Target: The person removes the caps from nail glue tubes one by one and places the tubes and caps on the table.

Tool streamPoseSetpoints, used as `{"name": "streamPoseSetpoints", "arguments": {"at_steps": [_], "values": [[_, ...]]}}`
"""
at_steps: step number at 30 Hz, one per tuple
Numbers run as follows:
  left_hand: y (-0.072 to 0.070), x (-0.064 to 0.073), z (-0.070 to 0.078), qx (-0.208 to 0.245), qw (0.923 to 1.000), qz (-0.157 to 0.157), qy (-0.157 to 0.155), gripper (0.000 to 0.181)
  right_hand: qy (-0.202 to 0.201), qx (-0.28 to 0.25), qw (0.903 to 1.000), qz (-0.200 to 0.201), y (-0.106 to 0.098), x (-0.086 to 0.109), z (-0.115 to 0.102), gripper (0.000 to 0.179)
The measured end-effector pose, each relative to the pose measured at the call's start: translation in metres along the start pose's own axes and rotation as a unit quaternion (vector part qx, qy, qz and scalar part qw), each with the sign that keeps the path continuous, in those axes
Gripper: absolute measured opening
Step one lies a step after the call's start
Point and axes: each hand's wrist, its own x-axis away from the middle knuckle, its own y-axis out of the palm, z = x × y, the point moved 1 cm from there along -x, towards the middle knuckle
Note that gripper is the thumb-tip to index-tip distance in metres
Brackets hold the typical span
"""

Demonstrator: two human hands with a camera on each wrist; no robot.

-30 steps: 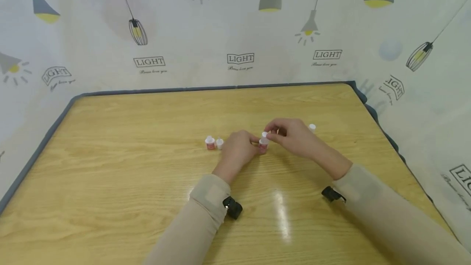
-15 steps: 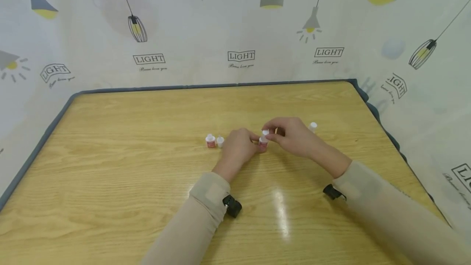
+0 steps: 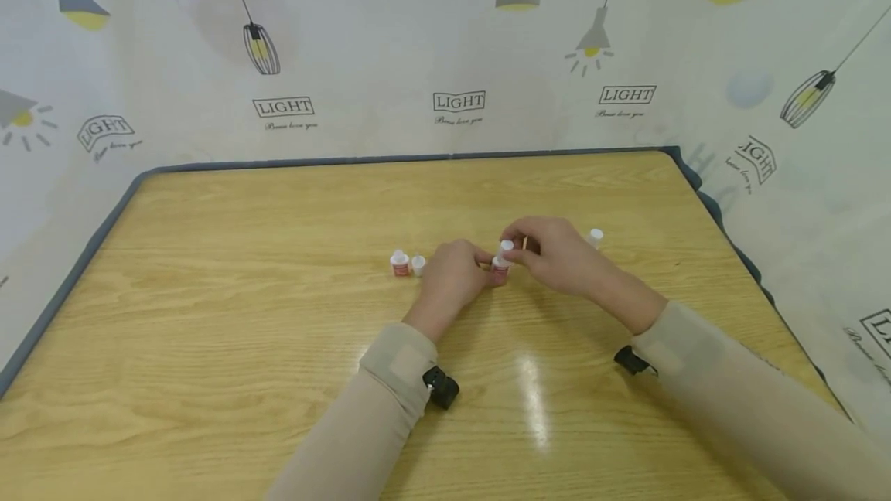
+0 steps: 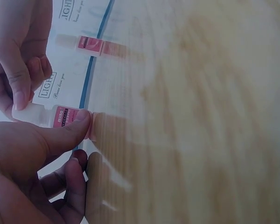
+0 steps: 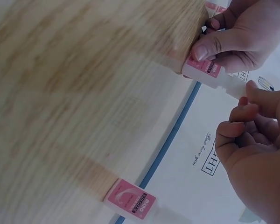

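Note:
My left hand (image 3: 454, 278) grips a small bottle with a pink label (image 4: 65, 116) near its base, holding it upright on the table. My right hand (image 3: 557, 253) pinches the bottle's white cap (image 4: 30, 113) between thumb and fingertips. The cap is at the bottle's neck; whether it is seated or loose I cannot tell. To the left of my left hand stands a similar bottle (image 3: 400, 264) with its white nozzle bare. Beside it is a small white cap (image 3: 418, 265). A capped bottle (image 5: 130, 199) stands beyond my right hand, partly hidden by it in the head view.
The wooden table (image 3: 230, 346) has a dark padded edge (image 3: 313, 165) along its back and sides. Behind it rises a pale wall covering (image 3: 376, 60) printed with lamps. Black camera straps (image 3: 442, 387) are on both wrists.
Both hands stay at the same bottle. My right fingers shift slightly around the cap, which tilts a little to the right. The head view drifts slightly.

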Motion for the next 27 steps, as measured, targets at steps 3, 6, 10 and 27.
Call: {"name": "streamPoseSetpoints", "arguments": {"at_steps": [3,6,10,27], "values": [[-0.001,0.0,0.001,-0.003,1.0,0.002,-0.001,0.033,-0.011,0.006,0.9998,0.016,-0.003,0.001,0.0,0.015],[-0.001,0.0,0.001,-0.004,1.0,0.002,-0.004,0.034,-0.017,0.012,0.9994,0.027,-0.006,0.002,0.0,0.015],[-0.002,0.0,0.002,-0.004,1.0,0.001,-0.008,0.034,-0.022,0.014,0.9989,0.04,-0.011,0.004,-0.002,0.014],[-0.001,0.001,0.001,0.002,1.0,-0.004,0.0,0.033,-0.036,0.017,0.9982,0.045,-0.018,0.005,-0.006,0.012]]}}
